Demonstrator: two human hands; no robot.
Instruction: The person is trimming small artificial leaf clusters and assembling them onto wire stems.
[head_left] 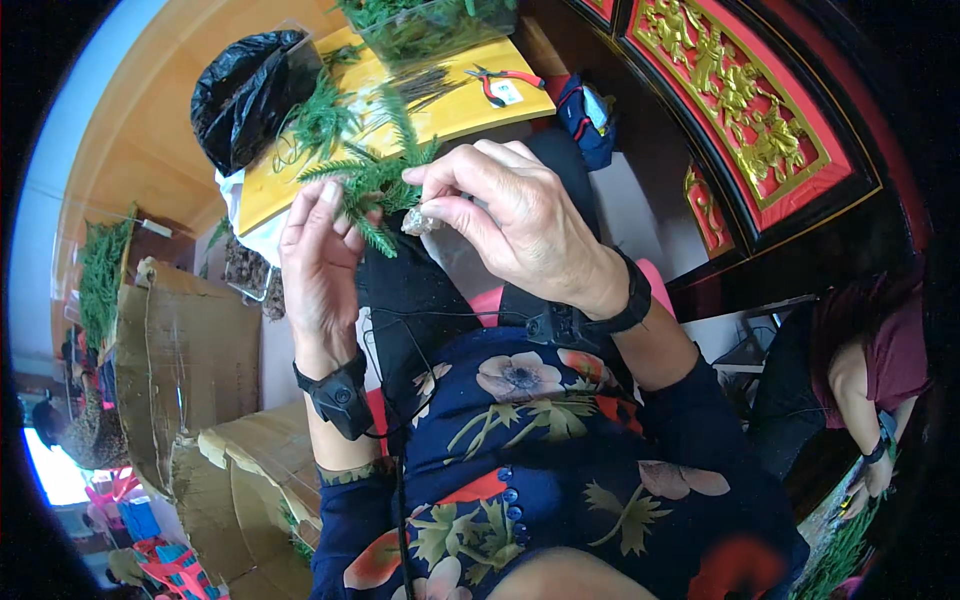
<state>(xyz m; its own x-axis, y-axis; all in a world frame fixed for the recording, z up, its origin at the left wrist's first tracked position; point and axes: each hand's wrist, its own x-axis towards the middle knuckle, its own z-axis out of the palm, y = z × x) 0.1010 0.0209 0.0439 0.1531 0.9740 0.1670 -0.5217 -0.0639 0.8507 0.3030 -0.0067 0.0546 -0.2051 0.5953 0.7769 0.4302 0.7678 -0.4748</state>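
In front of my lap I hold up a green artificial fir sprig [375, 185] with several needle-covered tips. My left hand [322, 255] pinches it from the left, its thumb and fingers closed on the lower leaves. On the other side my right hand [525, 220] closes thumb and forefinger at the sprig's stem. A small pale, crumbly-looking clump [420, 221] sits just under the right thumb; what it is made of I cannot tell.
Beyond is a yellow table [465, 115] with loose green sprigs [322, 118], dark stems [425, 85], red-handled pliers [495, 87], a black plastic bag [245, 95] and a clear bin [435, 40] of greenery. Cardboard [190, 350] stands left; another person's hand [868, 480] is at right.
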